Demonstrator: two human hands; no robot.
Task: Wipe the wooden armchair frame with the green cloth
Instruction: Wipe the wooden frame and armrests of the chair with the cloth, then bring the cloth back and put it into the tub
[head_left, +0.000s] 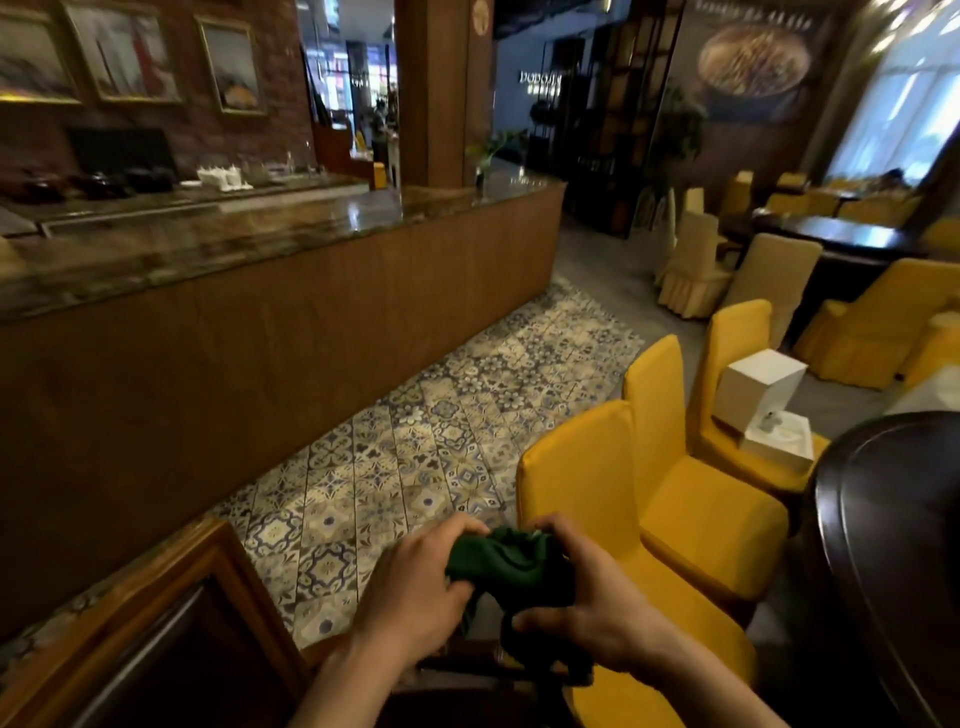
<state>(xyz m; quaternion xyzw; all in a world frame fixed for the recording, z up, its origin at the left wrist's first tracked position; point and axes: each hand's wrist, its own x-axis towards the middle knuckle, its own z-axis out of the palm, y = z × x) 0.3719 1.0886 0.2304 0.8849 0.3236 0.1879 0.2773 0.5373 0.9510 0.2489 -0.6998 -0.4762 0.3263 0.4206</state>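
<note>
A dark green cloth (511, 569) is bunched between both hands at the bottom centre. My left hand (415, 587) grips its left side and my right hand (587, 597) grips its right side, with a loose end hanging down below. The wooden armchair frame (171, 587) stands at the lower left, a brown carved rail rising toward the hands. Another dark wooden rail (467, 670) runs just under my wrists, partly hidden by my forearms. The cloth is held above the wood and does not touch it.
A long wooden bar counter (291, 312) with a stone top fills the left. Patterned floor tiles (441, 431) lie ahead. Yellow covered chairs (675, 493) line the right, one carrying white boxes (758, 389). A dark round table edge (883, 545) sits at the far right.
</note>
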